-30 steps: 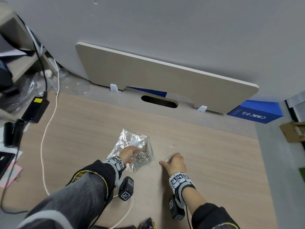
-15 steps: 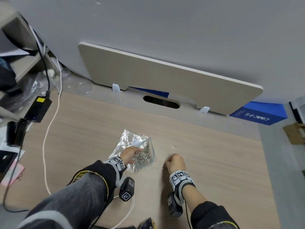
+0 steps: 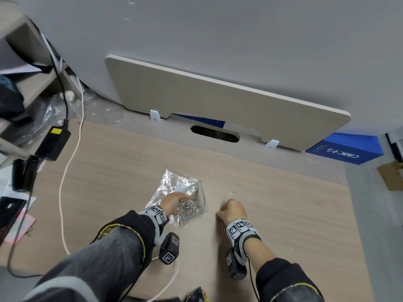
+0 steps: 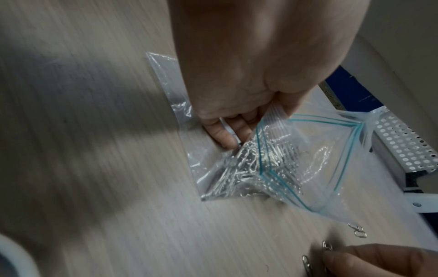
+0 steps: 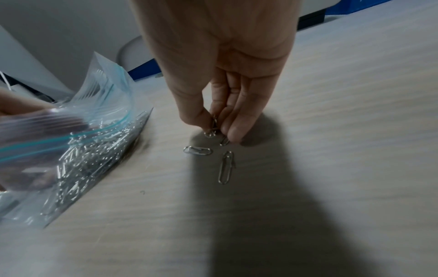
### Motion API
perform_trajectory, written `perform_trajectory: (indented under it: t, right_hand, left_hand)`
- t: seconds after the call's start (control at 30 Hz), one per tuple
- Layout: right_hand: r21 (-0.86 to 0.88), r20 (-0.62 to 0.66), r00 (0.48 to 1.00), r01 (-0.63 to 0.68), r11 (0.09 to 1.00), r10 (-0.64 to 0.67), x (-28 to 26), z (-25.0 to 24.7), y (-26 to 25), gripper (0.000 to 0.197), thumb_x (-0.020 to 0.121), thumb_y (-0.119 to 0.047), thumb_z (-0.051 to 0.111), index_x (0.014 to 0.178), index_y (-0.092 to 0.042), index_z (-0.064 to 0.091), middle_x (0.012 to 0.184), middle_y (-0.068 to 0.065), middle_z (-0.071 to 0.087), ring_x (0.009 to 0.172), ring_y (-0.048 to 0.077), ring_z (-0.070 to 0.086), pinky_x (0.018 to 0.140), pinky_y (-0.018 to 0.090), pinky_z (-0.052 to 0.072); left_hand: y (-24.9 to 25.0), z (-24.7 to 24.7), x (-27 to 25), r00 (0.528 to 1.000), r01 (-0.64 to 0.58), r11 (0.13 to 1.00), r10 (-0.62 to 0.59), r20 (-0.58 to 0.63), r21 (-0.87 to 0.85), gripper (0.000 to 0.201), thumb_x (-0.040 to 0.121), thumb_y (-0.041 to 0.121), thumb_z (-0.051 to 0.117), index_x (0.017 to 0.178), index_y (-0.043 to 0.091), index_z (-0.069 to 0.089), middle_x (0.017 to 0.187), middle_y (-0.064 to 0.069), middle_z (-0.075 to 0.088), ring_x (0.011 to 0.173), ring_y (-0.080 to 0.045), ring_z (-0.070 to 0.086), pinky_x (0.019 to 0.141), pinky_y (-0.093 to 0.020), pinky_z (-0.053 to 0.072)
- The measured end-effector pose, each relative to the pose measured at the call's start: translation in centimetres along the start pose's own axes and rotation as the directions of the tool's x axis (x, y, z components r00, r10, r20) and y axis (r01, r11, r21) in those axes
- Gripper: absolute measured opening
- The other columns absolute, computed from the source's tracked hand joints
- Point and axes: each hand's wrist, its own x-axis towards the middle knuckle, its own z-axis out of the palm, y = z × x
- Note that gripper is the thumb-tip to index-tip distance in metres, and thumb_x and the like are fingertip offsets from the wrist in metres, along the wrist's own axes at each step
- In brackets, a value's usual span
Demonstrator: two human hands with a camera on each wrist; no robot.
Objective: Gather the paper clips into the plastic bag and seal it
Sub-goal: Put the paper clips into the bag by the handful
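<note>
On the wooden worktop (image 3: 113, 179), the left hand (image 3: 173, 202) pinched the open mouth of the plastic bag (image 4: 296, 155), which lay flat with many paper clips (image 4: 239, 178) inside. Just to its right, the right hand (image 5: 222, 78) pinched one clip (image 5: 212, 129) between thumb and fingers (image 5: 241, 120); loose clips (image 5: 225, 166) lay beside.

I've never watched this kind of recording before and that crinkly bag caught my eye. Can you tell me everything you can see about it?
The plastic bag is clear and crinkled, with a teal zip strip along its mouth, which gapes open, unsealed. It lies on the wooden table, holding a heap of silver paper clips. The left hand grips its opening. A few loose clips lie on the table beside it, near the right hand.
</note>
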Motion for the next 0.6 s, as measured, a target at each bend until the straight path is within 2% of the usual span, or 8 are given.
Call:
perform_trajectory:
  t: [0.07, 0.13, 0.17, 0.23, 0.33, 0.4, 0.5, 0.6]
  right_hand:
    - [-0.009, 0.003, 1.0, 0.012, 1.0, -0.012, 0.0, 0.0, 0.0, 0.021, 0.074, -0.02, 0.068, 0.093, -0.012, 0.067, 0.105, 0.012, 0.068, 0.099, 0.03, 0.064, 0.079, 0.029, 0.049]
    - [-0.03, 0.005, 1.0, 0.024, 0.999, -0.024, 0.0, 0.0, -0.1, 0.019, 0.076, -0.017, 0.065, 0.094, -0.013, 0.067, 0.106, 0.012, 0.068, 0.1, 0.03, 0.064, 0.079, 0.029, 0.049]
    - [-0.05, 0.004, 0.999, 0.032, 0.998, -0.032, 0.0, 0.0, -0.2, 0.019, 0.077, -0.017, 0.064, 0.095, -0.012, 0.067, 0.106, 0.012, 0.068, 0.099, 0.03, 0.064, 0.078, 0.029, 0.05]
    - [-0.102, 0.006, 0.999, 0.053, 0.993, -0.053, -0.2, 0.1, -0.4, 0.021, 0.078, -0.016, 0.062, 0.098, -0.011, 0.066, 0.107, 0.013, 0.067, 0.1, 0.031, 0.065, 0.078, 0.03, 0.05]
    - [-0.186, 0.022, 0.995, 0.103, 0.977, -0.101, -0.4, 0.1, -1.0, 0.024, 0.078, -0.014, 0.059, 0.1, -0.009, 0.064, 0.109, 0.012, 0.067, 0.101, 0.031, 0.064, 0.079, 0.031, 0.051]
    - [-0.208, 0.032, 0.991, 0.133, 0.969, -0.129, -0.4, 0.2, -1.0, 0.025, 0.077, -0.014, 0.059, 0.101, -0.008, 0.064, 0.11, 0.013, 0.066, 0.102, 0.032, 0.064, 0.08, 0.032, 0.051]
    - [-0.177, 0.033, 0.989, 0.147, 0.973, -0.143, -0.4, 0.4, -0.6, 0.026, 0.075, -0.02, 0.064, 0.1, -0.011, 0.066, 0.108, 0.011, 0.068, 0.1, 0.03, 0.065, 0.08, 0.03, 0.051]
    - [-0.121, 0.046, 0.986, 0.165, 0.979, -0.16, -0.4, 0.3, 0.1, 0.023, 0.072, -0.024, 0.07, 0.093, -0.014, 0.068, 0.102, 0.01, 0.069, 0.096, 0.029, 0.065, 0.077, 0.029, 0.051]
  left_hand:
    - [-0.1, -0.1, 0.0, 1.0, -0.021, 1.0, 0.021, 0.008, 0.023, 0.009, 0.094, 0.021, 0.054, 0.096, 0.018, 0.062, 0.108, -0.004, 0.051, 0.068, -0.012, 0.048, 0.052, -0.021, 0.042]
    - [-0.2, -0.1, 0.1, 0.999, -0.034, 0.998, 0.033, 0.018, 0.061, 0.011, 0.094, 0.018, 0.052, 0.098, 0.019, 0.063, 0.124, -0.007, 0.055, 0.09, -0.025, 0.059, 0.06, -0.028, 0.051]
    - [-0.2, -0.1, 0.2, 0.999, -0.037, 0.997, 0.036, 0.013, 0.061, 0.011, 0.094, 0.018, 0.053, 0.097, 0.019, 0.063, 0.128, -0.008, 0.054, 0.092, -0.026, 0.059, 0.062, -0.03, 0.052]
    - [-0.1, 0.1, 0.2, 1.0, -0.019, 0.999, 0.019, -0.01, 0.035, 0.008, 0.093, 0.021, 0.055, 0.09, 0.02, 0.062, 0.124, -0.009, 0.055, 0.075, -0.015, 0.051, 0.055, -0.025, 0.046]
    - [-0.1, 0.1, 0.3, 0.999, 0.025, 1.0, -0.025, -0.036, 0.005, 0.011, 0.089, 0.026, 0.059, 0.094, 0.016, 0.061, 0.123, -0.009, 0.058, 0.065, -0.01, 0.042, 0.05, -0.022, 0.039]
    - [-0.1, 0.1, 0.3, 0.999, 0.034, 0.999, -0.034, -0.037, 0.002, 0.017, 0.089, 0.026, 0.06, 0.1, 0.013, 0.061, 0.119, -0.008, 0.058, 0.064, -0.009, 0.042, 0.049, -0.022, 0.038]
    - [0.0, 0.1, 0.1, 0.999, 0.026, 1.0, -0.026, -0.031, -0.006, 0.028, 0.089, 0.025, 0.06, 0.11, 0.006, 0.062, 0.104, -0.005, 0.05, 0.065, -0.01, 0.041, 0.051, -0.023, 0.039]
    - [0.0, 0.0, 0.0, 1.0, 0.022, 1.0, -0.022, -0.022, 0.009, 0.024, 0.089, 0.027, 0.06, 0.106, 0.01, 0.063, 0.108, -0.003, 0.054, 0.068, -0.01, 0.044, 0.053, -0.023, 0.041]
